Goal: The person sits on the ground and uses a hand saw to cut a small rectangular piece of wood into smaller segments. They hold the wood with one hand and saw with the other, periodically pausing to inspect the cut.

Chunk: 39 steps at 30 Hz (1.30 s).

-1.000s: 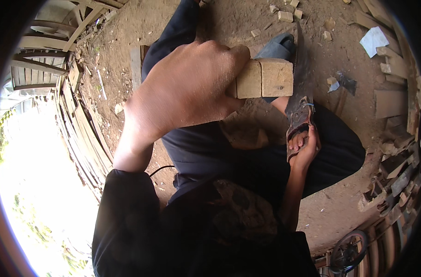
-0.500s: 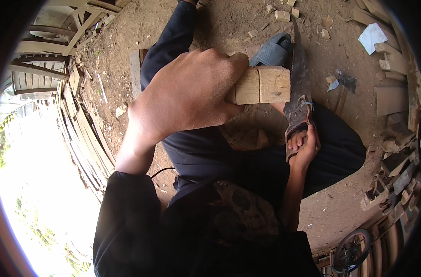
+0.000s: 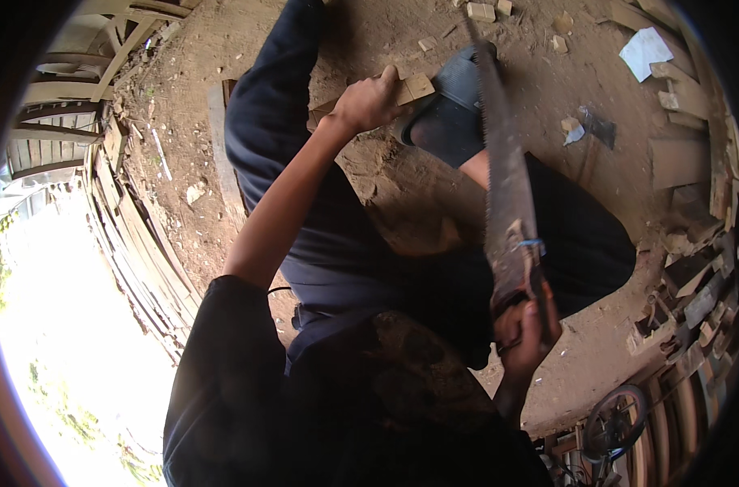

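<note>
My left hand (image 3: 368, 101) is closed around a squared length of wood (image 3: 416, 89), low between my legs and close to the sandal. Its light end juts out to the right of my fist, with a line across it; more of the piece shows left of the hand. In my right hand (image 3: 522, 333) is the handle of a handsaw (image 3: 506, 162). The long, stained blade points up and away, its toothed edge facing left. It stands apart from the wood, crossing in front of my bent leg. A bit of blue tie sits near the handle.
My foot wears a dark slide sandal (image 3: 459, 85) beside the wood. Small wood offcuts (image 3: 481, 12) and a white paper scrap (image 3: 646, 54) lie on the dirt floor. Boards (image 3: 134, 235) line the left, scrap wood (image 3: 702, 300) piles at the right, and a wheel (image 3: 615, 424) stands lower right.
My left hand has lowered the wood from close in front of me to down by the sandal. The saw has come back toward me and now stands apart from the wood.
</note>
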### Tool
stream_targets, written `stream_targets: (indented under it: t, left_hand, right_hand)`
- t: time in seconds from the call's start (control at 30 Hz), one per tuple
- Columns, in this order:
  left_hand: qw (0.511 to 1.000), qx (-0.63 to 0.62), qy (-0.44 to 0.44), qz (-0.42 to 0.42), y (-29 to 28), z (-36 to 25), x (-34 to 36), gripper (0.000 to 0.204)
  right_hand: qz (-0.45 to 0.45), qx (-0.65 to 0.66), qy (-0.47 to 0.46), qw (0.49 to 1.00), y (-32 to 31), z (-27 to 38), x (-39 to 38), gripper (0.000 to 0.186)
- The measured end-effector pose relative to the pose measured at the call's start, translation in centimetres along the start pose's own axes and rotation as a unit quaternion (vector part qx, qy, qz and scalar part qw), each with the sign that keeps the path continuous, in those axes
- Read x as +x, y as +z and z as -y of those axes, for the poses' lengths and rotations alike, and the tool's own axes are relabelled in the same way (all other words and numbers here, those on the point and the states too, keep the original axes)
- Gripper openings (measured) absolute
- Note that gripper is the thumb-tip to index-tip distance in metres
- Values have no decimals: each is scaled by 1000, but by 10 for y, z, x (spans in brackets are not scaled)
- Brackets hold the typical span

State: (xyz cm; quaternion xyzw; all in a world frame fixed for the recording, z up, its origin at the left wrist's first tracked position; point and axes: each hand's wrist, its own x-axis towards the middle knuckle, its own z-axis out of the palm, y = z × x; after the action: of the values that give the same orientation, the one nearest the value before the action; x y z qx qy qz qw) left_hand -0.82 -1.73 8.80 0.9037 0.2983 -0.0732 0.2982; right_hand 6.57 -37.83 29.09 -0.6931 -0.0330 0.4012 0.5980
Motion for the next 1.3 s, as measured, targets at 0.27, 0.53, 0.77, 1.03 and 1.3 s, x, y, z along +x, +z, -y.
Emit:
stream_targets:
  t: [0.27,0.53,0.77,1.03,1.3]
  left_hand:
    - [997,-61,27,-46,15,16,11,60]
    - [987,-120,15,-105,44,51,17,59]
    - [990,-134,0,-42,42,50,18,56]
    - [995,-78,-37,-53,58,61,29,54]
    - [992,-52,29,-108,72,70,27,53]
  right_hand:
    - [111,-336,-93,931,7,-2,-29,50]
    - [137,-281,-16,950,17,1,-20,49]
    - [125,-395,-29,910,22,15,-16,50]
    - [101,-397,97,907,46,45,-19,51]
    - [142,-422,-17,895,36,22,-31,50]
